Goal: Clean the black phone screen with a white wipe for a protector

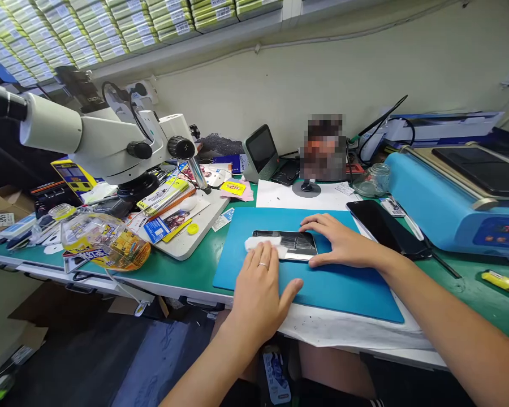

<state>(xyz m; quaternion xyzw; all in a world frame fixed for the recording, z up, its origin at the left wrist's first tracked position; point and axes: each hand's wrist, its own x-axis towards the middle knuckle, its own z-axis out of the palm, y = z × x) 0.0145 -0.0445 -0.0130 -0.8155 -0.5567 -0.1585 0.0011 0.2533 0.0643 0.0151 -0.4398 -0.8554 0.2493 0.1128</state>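
A phone (294,244) lies flat, glossy side up, on a blue work mat (343,282). My left hand (261,291) rests over its left end, fingers flat and together, pressing a small white wipe (258,243) onto the surface. A ring shows on one finger. My right hand (343,243) lies open on the phone's right end, fingers spread along the top edge and thumb along the bottom edge, steadying it.
A white microscope (110,141) stands at left above a cluttered base with cards and packets. A second dark phone (384,226) lies right of the mat. A blue machine (449,198) fills the right side. A glass jar (373,181), a small screen (261,151) and a yellow marker (504,282) are nearby.
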